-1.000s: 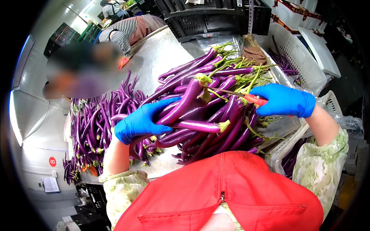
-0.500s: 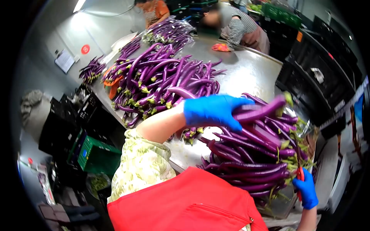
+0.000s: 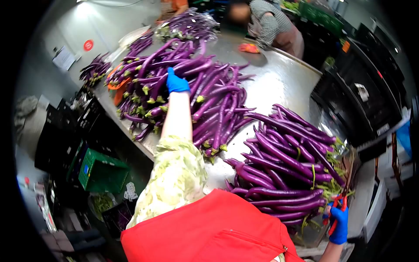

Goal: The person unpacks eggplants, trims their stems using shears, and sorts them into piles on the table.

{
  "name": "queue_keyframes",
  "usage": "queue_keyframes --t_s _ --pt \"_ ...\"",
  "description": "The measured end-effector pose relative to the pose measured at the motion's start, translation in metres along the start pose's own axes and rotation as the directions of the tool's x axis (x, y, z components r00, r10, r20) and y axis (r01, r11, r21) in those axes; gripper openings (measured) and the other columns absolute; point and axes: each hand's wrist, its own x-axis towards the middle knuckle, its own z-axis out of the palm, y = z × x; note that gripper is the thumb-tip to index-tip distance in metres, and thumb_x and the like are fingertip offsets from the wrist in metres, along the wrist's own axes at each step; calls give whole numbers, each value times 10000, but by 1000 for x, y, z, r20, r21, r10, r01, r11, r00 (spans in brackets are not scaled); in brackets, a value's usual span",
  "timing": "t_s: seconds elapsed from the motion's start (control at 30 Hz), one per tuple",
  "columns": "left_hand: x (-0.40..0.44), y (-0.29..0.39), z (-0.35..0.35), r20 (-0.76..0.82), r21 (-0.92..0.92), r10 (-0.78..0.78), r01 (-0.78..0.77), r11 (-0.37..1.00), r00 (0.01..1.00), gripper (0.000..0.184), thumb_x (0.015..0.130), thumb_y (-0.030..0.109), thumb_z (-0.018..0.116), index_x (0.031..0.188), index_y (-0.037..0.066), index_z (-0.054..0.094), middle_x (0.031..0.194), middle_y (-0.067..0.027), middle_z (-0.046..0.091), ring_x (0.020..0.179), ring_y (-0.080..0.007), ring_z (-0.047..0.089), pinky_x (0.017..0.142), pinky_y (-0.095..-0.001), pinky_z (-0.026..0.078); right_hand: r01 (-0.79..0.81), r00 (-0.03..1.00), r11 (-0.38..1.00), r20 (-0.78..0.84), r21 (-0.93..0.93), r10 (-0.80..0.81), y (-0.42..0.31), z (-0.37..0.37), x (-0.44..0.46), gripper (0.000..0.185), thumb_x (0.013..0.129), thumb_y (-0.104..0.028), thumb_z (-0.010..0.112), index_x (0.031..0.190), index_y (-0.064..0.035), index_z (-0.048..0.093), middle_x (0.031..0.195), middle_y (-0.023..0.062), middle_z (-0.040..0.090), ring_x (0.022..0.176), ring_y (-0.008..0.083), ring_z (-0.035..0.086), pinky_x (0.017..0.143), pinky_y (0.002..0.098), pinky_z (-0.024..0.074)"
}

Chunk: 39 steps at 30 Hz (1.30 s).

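My left hand (image 3: 177, 82), in a blue glove, reaches into the far pile of long purple eggplants (image 3: 218, 113). Its fingers are closed around an eggplant (image 3: 192, 65) on top of the pile, though partly hidden. My right hand (image 3: 339, 225), also gloved in blue, grips red-handled scissors (image 3: 343, 209) with the blades pointing up and away. Beside the scissors lies a nearer heap of eggplants (image 3: 279, 166), their green stem ends (image 3: 334, 187) mostly facing right towards the blades.
The metal table (image 3: 279, 83) carries both piles. Bagged eggplants (image 3: 187, 22) lie at the far end, where two people stand. An orange-red glove (image 3: 248, 48) is by one person's arm. Black crates (image 3: 353, 96) stand right; a green crate (image 3: 102, 170) is on the floor left.
My left hand has moved from the near heap, where it held an eggplant, up and left to the far pile. My right hand has shifted slightly left and down with the scissors.
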Motion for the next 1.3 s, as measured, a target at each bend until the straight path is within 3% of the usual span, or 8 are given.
queue_keyframes --t_s 0.07,0.2,0.3,0.43,0.5,0.57,0.97,1.3 --pt "5 -6 -14 377 849 329 -465 251 866 480 699 293 756 1033 8 561 900 -168 638 818 -308 618 775 -428 493 -4 1000 998 -17 60 5 6 -11 -7 529 732 -107 616 1228 -30 451 794 49 540 670 142 541 568 272 454" --pt "-13 32 -8 485 817 15 -458 350 875 618 793 403 670 1247 29 482 1139 -174 620 1060 -288 600 937 -404 434 22 999 997 -34 80 -19 1 -16 -27 542 762 -99 636 1253 -6 427 861 66 545 741 160 544 688 308 457" --pt "5 23 -26 677 295 -543 -859 -419 498 480 967 253 299 1440 194 250 1443 65 364 1266 -142 419 1075 -533 103 57 997 993 -56 100 -51 18 -34 -32 547 760 -106 644 1249 -3 421 825 79 544 728 162 535 664 297 444" --pt "103 -52 -81 942 306 -264 -848 433 206 427 966 230 361 1372 100 353 1401 -8 428 1087 -100 545 846 -309 375 71 989 988 -140 139 -51 36 -45 -41 538 768 -95 637 1251 -5 419 827 82 548 723 155 531 656 292 437" --pt "67 -32 -56 783 394 -491 307 866 381 394 962 184 413 1325 32 391 1361 -73 466 1037 -106 575 793 -215 504 72 982 983 -186 167 -41 45 -52 -42 532 771 -90 631 1252 -6 420 834 83 549 724 154 532 661 293 438" --pt "8 -1 1 603 358 -647 566 743 467 357 961 297 458 1205 50 539 1243 -109 560 956 -154 597 722 -196 500 87 977 977 -207 193 -46 53 -58 -45 527 776 -85 621 1256 -6 419 848 77 547 743 148 534 678 293 441" --pt "-434 4 195 774 -266 -5 -332 905 -633 535 861 66 579 1366 52 402 1295 -154 501 1176 -211 479 995 -316 390 144 942 968 -328 207 -70 62 -44 -44 552 782 -149 625 1274 6 427 855 72 570 743 156 567 557 253 443" --pt "-379 52 249 885 28 -375 -775 631 -274 324 782 180 639 1062 26 585 947 -203 632 838 -331 625 747 -390 482 221 894 929 -442 298 -71 87 -61 -65 574 762 -119 605 1284 26 416 885 90 564 797 178 562 721 307 469"
